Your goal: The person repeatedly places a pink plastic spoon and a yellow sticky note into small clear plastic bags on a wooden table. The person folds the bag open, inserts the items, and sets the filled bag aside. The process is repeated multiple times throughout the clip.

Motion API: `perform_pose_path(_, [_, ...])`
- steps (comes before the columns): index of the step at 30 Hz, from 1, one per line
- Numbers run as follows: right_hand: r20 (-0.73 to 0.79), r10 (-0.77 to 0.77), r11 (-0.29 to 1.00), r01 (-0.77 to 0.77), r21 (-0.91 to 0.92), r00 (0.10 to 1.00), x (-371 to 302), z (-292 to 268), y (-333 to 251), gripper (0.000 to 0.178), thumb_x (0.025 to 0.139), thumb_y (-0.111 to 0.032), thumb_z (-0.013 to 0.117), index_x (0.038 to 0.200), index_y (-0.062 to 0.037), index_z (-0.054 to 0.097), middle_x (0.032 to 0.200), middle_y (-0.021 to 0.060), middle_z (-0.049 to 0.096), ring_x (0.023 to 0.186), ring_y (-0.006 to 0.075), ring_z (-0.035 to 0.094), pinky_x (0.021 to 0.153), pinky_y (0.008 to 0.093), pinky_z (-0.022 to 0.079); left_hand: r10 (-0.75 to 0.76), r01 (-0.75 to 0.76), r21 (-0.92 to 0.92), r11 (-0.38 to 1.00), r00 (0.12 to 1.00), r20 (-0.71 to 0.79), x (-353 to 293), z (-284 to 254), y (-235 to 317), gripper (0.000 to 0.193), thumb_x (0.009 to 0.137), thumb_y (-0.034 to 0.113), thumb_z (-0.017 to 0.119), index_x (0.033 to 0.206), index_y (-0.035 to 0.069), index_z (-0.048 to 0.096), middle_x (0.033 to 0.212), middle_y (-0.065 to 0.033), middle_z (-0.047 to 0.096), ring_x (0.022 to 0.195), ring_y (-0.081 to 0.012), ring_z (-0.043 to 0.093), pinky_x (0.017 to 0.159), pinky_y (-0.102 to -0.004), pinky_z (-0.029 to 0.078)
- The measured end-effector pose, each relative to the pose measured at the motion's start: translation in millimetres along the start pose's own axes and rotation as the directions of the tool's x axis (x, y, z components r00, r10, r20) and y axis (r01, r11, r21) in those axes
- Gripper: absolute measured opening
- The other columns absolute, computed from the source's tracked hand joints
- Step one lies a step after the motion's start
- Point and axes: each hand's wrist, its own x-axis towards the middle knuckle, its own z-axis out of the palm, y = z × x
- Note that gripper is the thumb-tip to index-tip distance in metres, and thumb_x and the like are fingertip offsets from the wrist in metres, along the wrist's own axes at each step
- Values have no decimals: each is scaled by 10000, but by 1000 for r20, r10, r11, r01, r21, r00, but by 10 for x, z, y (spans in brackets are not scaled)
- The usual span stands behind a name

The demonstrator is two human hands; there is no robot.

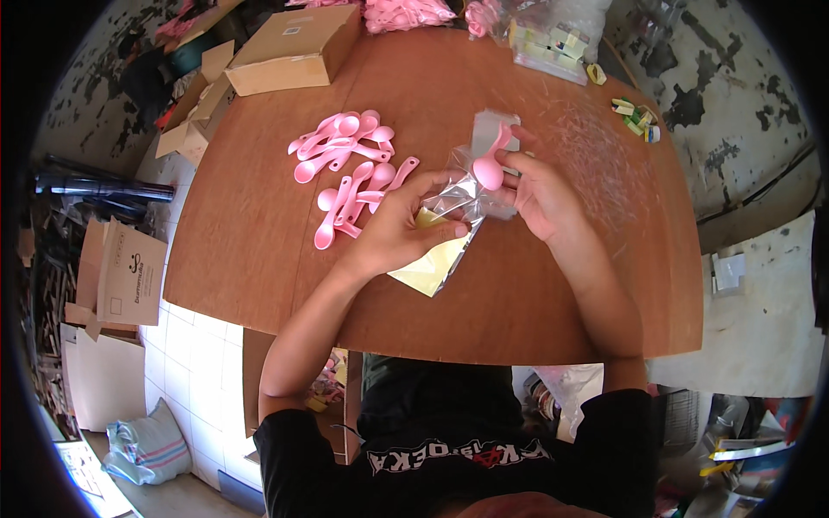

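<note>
My left hand (401, 226) is closed on a clear plastic bag (459, 197) with a pale yellow card (432, 266) in its lower part. Between the fingers of my right hand (542, 197) is a pink plastic spoon (489, 171), its bowl close to the bag's upper end. Behind that spoon lies a small stack of clear plastic bags (496, 125), partly covered by my right hand. Left of my hands, pink spoons lie in two loose heaps, a far heap (341, 142) and a near heap (350, 203).
A closed cardboard box (295, 50) stands at the table's far left. Pink bundles in plastic (406, 15) lie at the far edge. Thin clear strips (600, 160) are scattered on the right, near small yellow-green pieces (637, 119). Open cartons (129, 272) stand left of the table (242, 216).
</note>
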Motion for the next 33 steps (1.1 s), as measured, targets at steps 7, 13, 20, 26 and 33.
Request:
perform_pose_path(7, [-70, -383, 912, 365, -188, 921, -74, 81, 115, 700, 903, 16, 600, 1498, -54, 239, 1027, 125, 634, 918, 212, 669, 787, 392, 594, -30, 29, 76, 997, 999, 10, 0, 25, 47, 612, 837, 37, 762, 1361, -32, 452, 1108, -59, 647, 982, -128, 645, 870, -278, 518])
perform_pose_path(13, [109, -516, 762, 513, -395, 850, -154, 146, 115, 643, 890, 6, 641, 1461, -70, 356, 904, 68, 658, 880, 138, 665, 794, 303, 559, -30, 31, -25, 999, 999, 17, 1, 34, -14, 671, 826, 17, 765, 1396, -17, 413, 1131, -58, 641, 1029, -124, 622, 903, -286, 509])
perform_pose_path(20, [217, -510, 667, 542, -512, 832, -187, 219, 231, 395, 909, -65, 664, 1285, -38, 546, 1094, 109, 657, 997, 156, 652, 834, 296, 538, 116, -112, 141, 984, 993, -19, 30, 15, -79, 708, 821, 60, 777, 1404, -37, 387, 1192, -92, 607, 1113, -152, 603, 932, -306, 509])
perform_pose_path(26, [304, -344, 769, 453, -452, 888, -206, 199, 190, 161, 948, -66, 616, 1071, 22, 669, 1040, 101, 693, 967, 137, 660, 849, 272, 526, -63, 63, -30, 998, 998, -3, -21, 79, 71, 736, 817, 46, 781, 1418, -33, 363, 1236, -107, 584, 1120, -185, 607, 971, -333, 501])
perform_pose_path(33, [350, -733, 308, 744, -594, 583, -661, 284, -338, 144, 919, -16, 622, 1041, 33, 680, 1000, 109, 707, 935, 165, 672, 820, 281, 522, 313, -280, 333, 900, 948, -49, -67, 85, 22, 847, 805, 147, 813, 1470, -8, 311, 1431, -153, 432, 1327, -260, 452, 1084, -392, 398])
